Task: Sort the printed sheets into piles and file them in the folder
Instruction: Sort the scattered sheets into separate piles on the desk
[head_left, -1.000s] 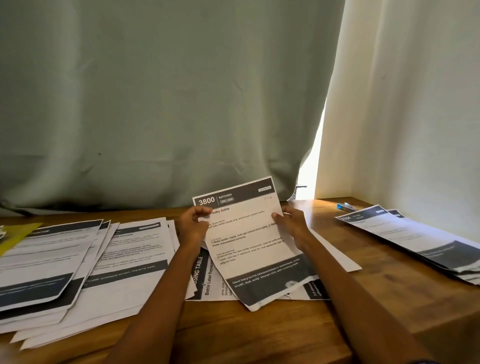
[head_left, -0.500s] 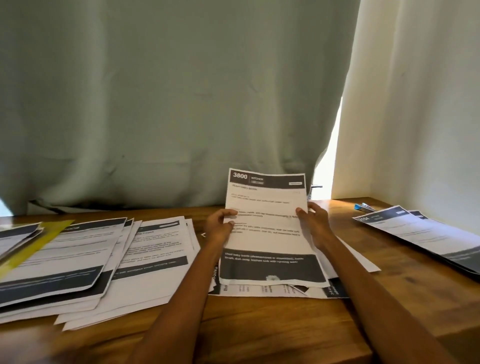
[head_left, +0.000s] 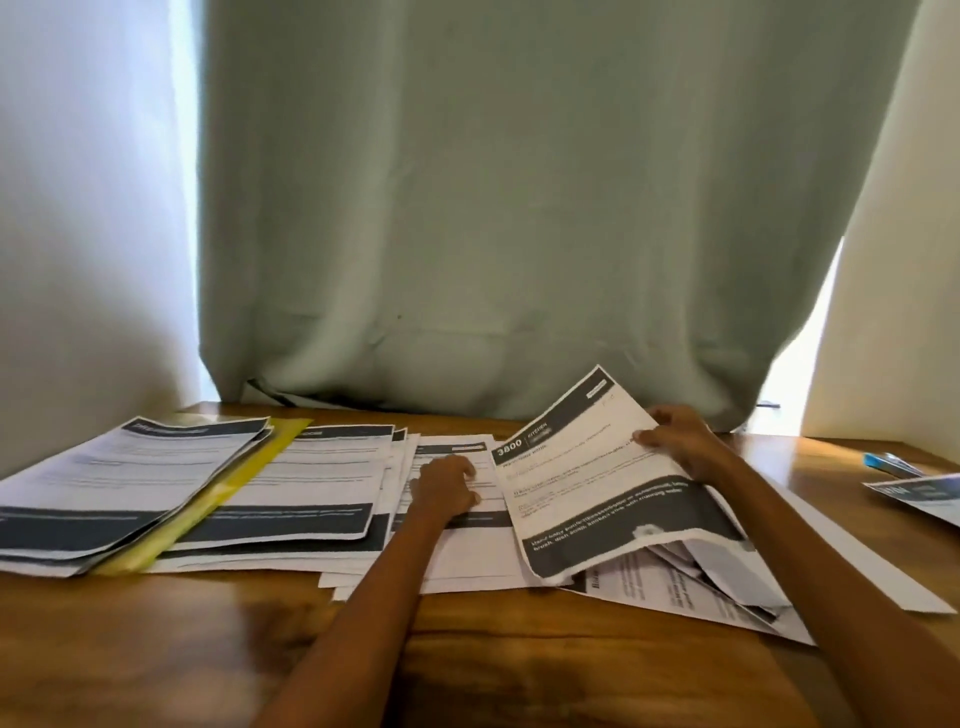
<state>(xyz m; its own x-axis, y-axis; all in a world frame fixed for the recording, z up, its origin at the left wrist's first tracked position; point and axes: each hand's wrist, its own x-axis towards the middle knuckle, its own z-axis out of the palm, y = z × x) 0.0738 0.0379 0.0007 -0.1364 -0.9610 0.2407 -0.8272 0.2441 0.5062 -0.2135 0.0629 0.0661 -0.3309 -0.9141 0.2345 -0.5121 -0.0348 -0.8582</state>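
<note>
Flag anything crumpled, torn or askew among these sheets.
The 3800 kitchen sheet in the right hand has a small hole near its bottom band. Beneath it, loose sheets lie folded and skewed, unlike the flatter piles left.

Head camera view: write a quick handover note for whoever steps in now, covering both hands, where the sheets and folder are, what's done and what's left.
Right hand pinches the white printed sheet headed 3800 by its right edge, tilted above a loose heap of unsorted printed sheets.
Left hand rests on the middle pile of printed sheets, holding nothing.
Translucent yellow plastic folder lies at left, a stack of sheets on top and another pile beside it. A further pile sits far right on the wooden table.
Done: several piles started.
Left: place the 3800 sheet, sort the heap, file everything.
</note>
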